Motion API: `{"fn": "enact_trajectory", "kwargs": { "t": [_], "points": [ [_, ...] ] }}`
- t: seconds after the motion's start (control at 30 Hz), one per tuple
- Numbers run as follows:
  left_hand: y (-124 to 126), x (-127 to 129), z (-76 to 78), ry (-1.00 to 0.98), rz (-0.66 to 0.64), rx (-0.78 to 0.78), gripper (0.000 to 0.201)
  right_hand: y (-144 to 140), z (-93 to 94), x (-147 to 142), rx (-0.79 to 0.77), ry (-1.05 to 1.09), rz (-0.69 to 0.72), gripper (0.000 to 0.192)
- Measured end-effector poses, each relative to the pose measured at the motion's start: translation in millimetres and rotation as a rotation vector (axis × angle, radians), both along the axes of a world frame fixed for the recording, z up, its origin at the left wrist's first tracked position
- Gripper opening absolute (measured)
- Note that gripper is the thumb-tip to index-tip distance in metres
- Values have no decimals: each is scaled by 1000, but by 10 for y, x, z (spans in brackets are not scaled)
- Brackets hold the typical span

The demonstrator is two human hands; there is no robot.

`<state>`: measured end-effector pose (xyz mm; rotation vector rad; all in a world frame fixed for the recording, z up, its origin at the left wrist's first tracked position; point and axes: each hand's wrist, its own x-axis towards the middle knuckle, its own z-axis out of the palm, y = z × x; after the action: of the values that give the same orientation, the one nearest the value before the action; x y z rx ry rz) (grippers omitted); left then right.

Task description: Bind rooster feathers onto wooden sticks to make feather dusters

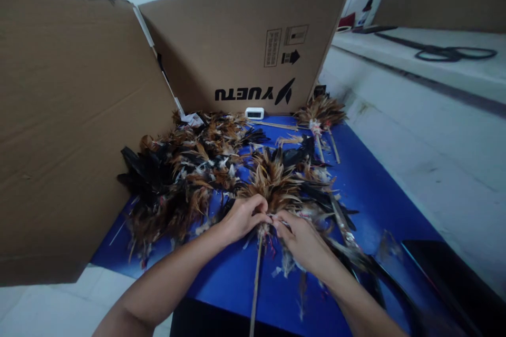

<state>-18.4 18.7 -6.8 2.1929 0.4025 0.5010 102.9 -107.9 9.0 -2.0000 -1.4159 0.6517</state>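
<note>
A feather duster (272,181) with brown and black feathers lies in front of me on a thin wooden stick (256,279) that points towards me. My left hand (245,216) is closed at the neck of the bundle, thumb and fingers pinched. From the other side my right hand (294,229) pinches at the same spot, so the fingertips of both hands meet. Any thread or small feather between them is too small to make out. Red strands hang below the neck. Loose dark feathers (304,152) lie just beyond.
A big heap of feathers (197,168) covers the left of the blue table (379,184). Cardboard panels (237,37) stand behind and left. Another feather bundle (322,110), a small white clock-like device (254,113), and a dark flat object (454,279) are around. Scissors (438,52) lie on the ledge.
</note>
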Motion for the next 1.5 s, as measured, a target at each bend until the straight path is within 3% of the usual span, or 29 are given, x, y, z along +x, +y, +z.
{"fn": "enact_trajectory", "kwargs": {
  "t": [0.27,0.7,0.87,0.97,1.2,1.5],
  "points": [
    [26,-2,-39,-12,-85,98,12,-30,63,1,20,13,-35,25],
    [11,-39,-115,30,-141,403,19,-28,24,-107,194,-21,-63,21],
    [12,-38,-90,-22,-137,325,16,-33,59,-62,279,-28,-45,23],
    [18,-33,-76,-56,-135,262,14,-36,24,-16,324,-141,-55,23],
    [16,-30,-111,-106,-105,221,9,-43,-115,-1,288,-445,-32,26],
    [18,-30,-100,-101,-123,190,12,-21,-68,-15,261,-490,16,29]
  ]
}}
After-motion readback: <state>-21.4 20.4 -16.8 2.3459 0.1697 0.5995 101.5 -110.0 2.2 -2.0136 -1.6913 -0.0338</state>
